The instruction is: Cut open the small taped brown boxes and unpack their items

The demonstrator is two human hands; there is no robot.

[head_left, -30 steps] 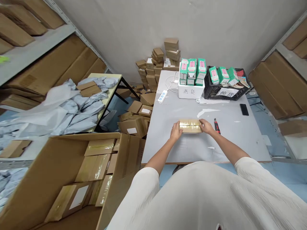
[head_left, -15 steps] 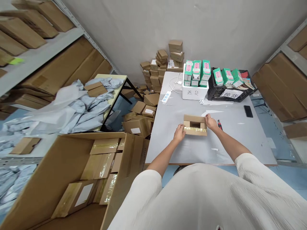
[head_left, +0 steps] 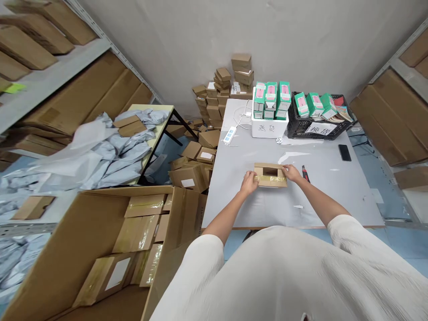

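Observation:
A small brown cardboard box [head_left: 270, 182] with tape along its near flap is held over the grey table [head_left: 230, 205]. Its top has a dark gap in the middle. My left hand [head_left: 249, 182] grips the box's left end, fingers closed on the cardboard. At the opposite end, my right hand [head_left: 291, 173] pinches the upper right corner. A red and black box cutter [head_left: 305, 174] lies just right of my right hand. What the box contains cannot be made out.
Behind stand a white bin [head_left: 267, 129] and a black crate [head_left: 314, 127], both with green boxes. A phone [head_left: 344, 153] lies at right, a power strip [head_left: 230, 135] at left. A large carton [head_left: 179, 214] holding taped boxes is at lower left; cardboard boxes [head_left: 194, 174] pile beside the table.
The box's far flap looks lower and more folded over. My right hand has come slightly down and left with it. The whole view has shifted a little.

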